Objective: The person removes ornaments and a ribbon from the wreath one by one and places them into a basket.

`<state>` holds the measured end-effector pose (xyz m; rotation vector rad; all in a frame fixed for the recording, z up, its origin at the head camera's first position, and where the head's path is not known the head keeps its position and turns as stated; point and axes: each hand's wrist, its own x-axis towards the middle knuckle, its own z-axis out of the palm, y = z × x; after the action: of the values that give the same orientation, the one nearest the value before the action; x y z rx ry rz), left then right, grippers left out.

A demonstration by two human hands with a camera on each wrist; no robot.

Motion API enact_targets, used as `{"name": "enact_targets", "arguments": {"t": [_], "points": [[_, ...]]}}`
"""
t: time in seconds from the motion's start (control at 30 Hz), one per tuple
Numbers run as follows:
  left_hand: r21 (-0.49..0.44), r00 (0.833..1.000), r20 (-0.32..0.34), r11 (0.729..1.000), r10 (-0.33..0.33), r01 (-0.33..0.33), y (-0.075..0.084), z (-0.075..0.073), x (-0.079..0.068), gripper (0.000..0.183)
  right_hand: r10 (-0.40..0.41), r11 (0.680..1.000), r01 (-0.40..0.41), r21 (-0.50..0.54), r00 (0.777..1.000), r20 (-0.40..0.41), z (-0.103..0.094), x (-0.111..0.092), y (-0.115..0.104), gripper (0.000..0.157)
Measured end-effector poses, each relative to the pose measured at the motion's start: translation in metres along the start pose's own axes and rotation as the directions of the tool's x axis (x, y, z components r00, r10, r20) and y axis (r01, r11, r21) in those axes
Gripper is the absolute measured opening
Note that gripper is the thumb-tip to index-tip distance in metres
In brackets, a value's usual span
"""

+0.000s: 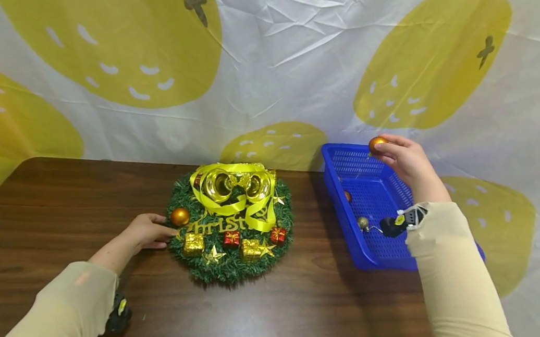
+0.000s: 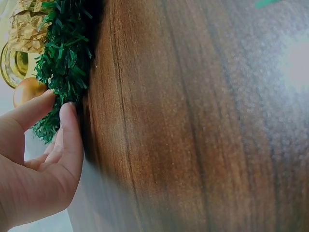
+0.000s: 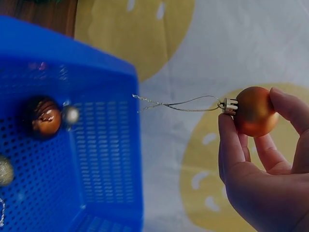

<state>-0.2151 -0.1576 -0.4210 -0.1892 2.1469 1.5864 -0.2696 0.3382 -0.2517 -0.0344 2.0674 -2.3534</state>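
A: In the head view, where is everything?

B: The wreath [image 1: 230,273] lies on the worktop [image 1: 271,314], with the blue basket [image 1: 375,257] at its three o'clock. The left hand [image 1: 149,231] is at the wreath's nine o'clock; the right hand [image 1: 413,163] holds an orange ball [image 1: 378,145] over the basket's twelve o'clock end.

A: And the left wrist view?

B: The fingertips touch the greenery, fingers fairly straight, not wrapped round it. A second ball [image 2: 27,91] sits just beside them, roughly toward nine o'clock. I'd say a careless nudge could slide the wreath or knock that ball askew.

A: The right wrist view?

B: Thumb and fingers are clamped on the orange ball, its cord [image 3: 165,104] stretching toward nine o'clock.

A: What could spoil that?

B: Its roundness: if the pinch eases, it might slip. The loose cord could also snag on the basket's perforated wall, should the hand dip.
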Motion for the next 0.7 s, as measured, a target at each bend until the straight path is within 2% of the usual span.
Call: {"name": "enact_targets", "arguments": {"t": [0.1,0.3,0.47,0.57,0.7], "points": [[-0.003,1.0,-0.002,1.0,-0.003,0.003,0.0,0.0,-0.001,0.073,0.021,1.0,-0.02,0.023,1.0,-0.01,-0.007,0.003,0.004,0.024],[-0.008,1.0,-0.002,1.0,-0.006,0.006,0.001,0.0,-0.002,0.072,0.083,0.996,-0.084,-0.018,0.996,-0.034,-0.018,0.005,0.013,0.029],[0.003,1.0,-0.004,1.0,-0.004,0.004,0.001,0.0,-0.003,0.072,0.13,0.985,-0.135,-0.106,0.99,-0.047,-0.024,0.006,0.021,0.032],[0.008,1.0,-0.005,1.0,-0.005,0.005,0.001,0.0,-0.002,0.072,0.152,0.966,-0.161,-0.2,0.987,-0.061,-0.028,0.006,0.027,0.033],[0.003,1.0,-0.006,1.0,-0.007,0.007,0.001,0.001,-0.001,0.072,0.184,0.942,-0.199,-0.27,0.98,-0.079,-0.032,0.008,0.035,0.034]]}}
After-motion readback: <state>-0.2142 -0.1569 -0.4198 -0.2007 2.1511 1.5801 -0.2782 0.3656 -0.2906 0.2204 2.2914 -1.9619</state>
